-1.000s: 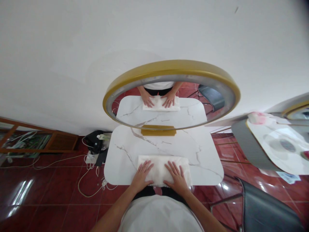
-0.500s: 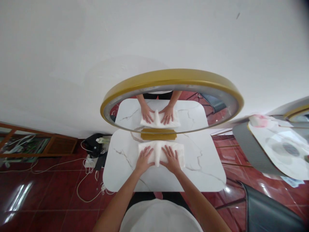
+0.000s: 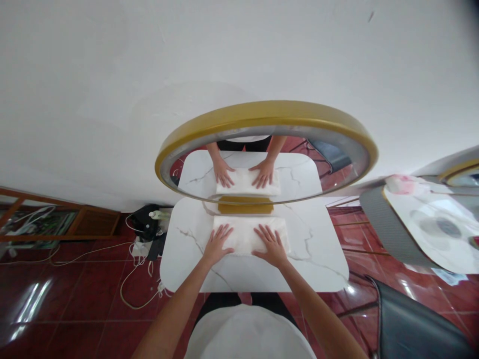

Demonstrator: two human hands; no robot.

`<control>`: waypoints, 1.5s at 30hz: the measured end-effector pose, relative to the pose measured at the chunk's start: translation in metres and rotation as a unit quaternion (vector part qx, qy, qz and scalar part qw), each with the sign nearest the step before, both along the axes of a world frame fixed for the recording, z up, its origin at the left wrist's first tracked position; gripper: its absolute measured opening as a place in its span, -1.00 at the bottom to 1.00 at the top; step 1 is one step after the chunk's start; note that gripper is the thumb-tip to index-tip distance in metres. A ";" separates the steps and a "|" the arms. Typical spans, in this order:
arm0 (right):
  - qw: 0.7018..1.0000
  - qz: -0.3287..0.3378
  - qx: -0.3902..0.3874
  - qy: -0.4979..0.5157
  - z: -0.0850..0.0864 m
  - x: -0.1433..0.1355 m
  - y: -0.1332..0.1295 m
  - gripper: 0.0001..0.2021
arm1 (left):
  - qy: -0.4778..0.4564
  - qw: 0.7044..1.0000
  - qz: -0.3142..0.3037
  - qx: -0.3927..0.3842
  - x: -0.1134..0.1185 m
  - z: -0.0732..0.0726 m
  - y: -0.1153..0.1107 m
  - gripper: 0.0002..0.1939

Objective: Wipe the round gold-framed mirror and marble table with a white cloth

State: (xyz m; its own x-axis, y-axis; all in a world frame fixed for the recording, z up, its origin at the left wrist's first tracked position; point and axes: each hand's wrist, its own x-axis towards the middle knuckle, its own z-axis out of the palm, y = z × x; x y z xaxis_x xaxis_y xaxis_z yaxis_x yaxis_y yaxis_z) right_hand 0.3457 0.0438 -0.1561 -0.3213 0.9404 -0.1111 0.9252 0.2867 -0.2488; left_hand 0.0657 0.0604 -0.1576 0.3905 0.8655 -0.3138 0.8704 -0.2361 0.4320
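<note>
A folded white towel (image 3: 244, 236) lies flat on a white marbled table (image 3: 307, 271), just on the near side of the mirror (image 3: 266, 108), which has a thick gold rim. The left hand (image 3: 272, 245) presses palm down on the towel's right part, its fingers spread apart. The right hand (image 3: 219, 244) rests the same way on the left part, fingers also apart — neither hand grips the towel, and a bare stretch of it shows between them. A gold block (image 3: 245, 205) sits at the foot of the mirror, and the glass reflects both hands and the towel. Right of the table stand a black chair (image 3: 415, 316) and a second table (image 3: 419, 239). Left of it, cables (image 3: 125, 294) trail over red floor tiles (image 3: 80, 286) — beside a black bag-like object (image 3: 144, 222).
</note>
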 end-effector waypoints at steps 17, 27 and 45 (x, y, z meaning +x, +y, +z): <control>0.997 0.040 -0.073 -0.006 0.002 -0.020 -0.098 -0.08 | 0.003 1.000 0.001 -0.025 -0.029 0.000 -0.111 -0.15; 0.995 0.092 -0.045 -0.017 -0.008 -0.088 -0.109 -0.08 | 0.014 0.999 0.032 -0.032 -0.094 0.011 -0.138 -0.19; 0.997 0.066 -0.012 -0.026 -0.007 -0.230 -0.079 -0.16 | 0.044 0.997 0.040 0.042 -0.215 0.008 -0.104 -0.22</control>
